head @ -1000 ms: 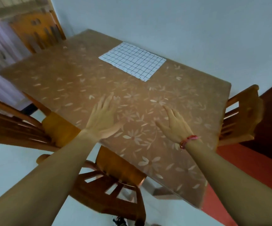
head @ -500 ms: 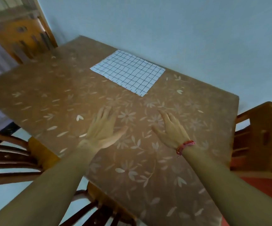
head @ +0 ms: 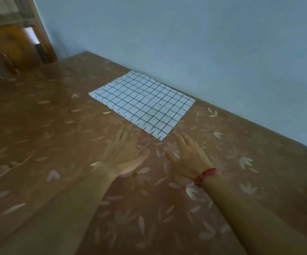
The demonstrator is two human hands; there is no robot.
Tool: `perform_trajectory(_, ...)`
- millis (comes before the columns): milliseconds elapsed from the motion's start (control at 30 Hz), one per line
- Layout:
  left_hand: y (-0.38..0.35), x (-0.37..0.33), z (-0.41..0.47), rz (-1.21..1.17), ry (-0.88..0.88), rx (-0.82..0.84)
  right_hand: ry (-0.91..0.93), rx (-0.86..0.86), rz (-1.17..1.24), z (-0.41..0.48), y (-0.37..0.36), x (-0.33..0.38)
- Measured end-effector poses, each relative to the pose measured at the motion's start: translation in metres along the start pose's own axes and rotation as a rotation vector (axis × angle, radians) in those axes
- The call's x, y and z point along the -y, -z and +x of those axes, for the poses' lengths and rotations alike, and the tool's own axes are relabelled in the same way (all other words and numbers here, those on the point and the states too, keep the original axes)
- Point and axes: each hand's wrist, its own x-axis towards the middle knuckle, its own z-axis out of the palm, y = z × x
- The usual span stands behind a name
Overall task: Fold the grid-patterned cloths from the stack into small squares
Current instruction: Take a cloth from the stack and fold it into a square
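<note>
Grid-patterned cloth [head: 141,105] lies flat, white, black-lined; left hand [head: 124,153] and right hand [head: 188,156] spread nearby.

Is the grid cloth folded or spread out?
Spread: the white black-gridded cloth lies flat on the brown floral table, all four corners showing.

The grid-patterned cloth [head: 142,103] lies flat on the table [head: 38,137] by the wall [head: 185,34], with the left hand [head: 123,153] and right hand [head: 187,155] side by side just before its near edge.
</note>
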Motion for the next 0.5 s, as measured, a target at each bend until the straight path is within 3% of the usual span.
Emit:
perform_trajectory(167, -0.043, -0.002, 0.059, 0.011, 0.028, 0.025, -0.039, 0.030, -0.081, 0.060, -0.034, -0.030)
perform_trajectory(500, -0.102, -0.024, 0.141, -0.062, 0.046, -0.023, -0.019, 0.032, -0.156, 0.089, -0.062, -0.076)
